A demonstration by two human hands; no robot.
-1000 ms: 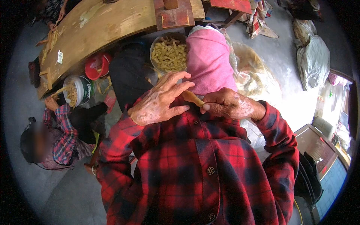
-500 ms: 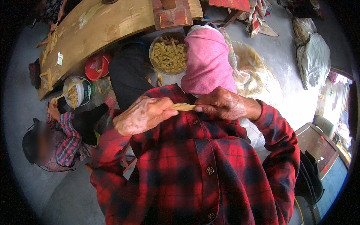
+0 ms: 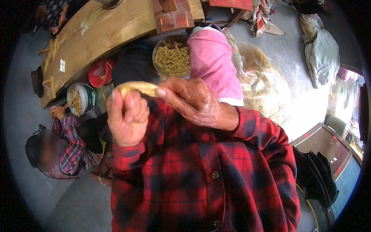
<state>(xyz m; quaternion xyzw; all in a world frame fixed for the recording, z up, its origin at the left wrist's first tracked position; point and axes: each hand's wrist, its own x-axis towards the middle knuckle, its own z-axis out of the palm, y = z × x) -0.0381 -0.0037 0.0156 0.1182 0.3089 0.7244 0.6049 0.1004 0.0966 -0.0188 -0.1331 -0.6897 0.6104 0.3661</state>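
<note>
Both my hands are raised close to the camera, holding one pale yellow curved strip [image 3: 136, 87] between them. My left hand [image 3: 126, 118] grips its left end with fingers curled around it. My right hand [image 3: 193, 100] pinches its right end between thumb and fingers. My red and black plaid shirt [image 3: 205, 174] fills the lower view. Below my hands sits a round metal basin [image 3: 159, 46] full of similar yellow pieces, beside a pink cloth [image 3: 215, 63].
A long wooden bench [image 3: 104, 34] runs along the upper left. Under it stand a white bucket [image 3: 89, 96] of yellow pieces and a red bowl [image 3: 96, 73]. Another person [image 3: 62, 149] in plaid crouches at the left. Sacks [image 3: 320, 54] lie at upper right.
My hands have lifted up toward the camera with the yellow strip. The left hand has turned upright and closed around the strip's left end.
</note>
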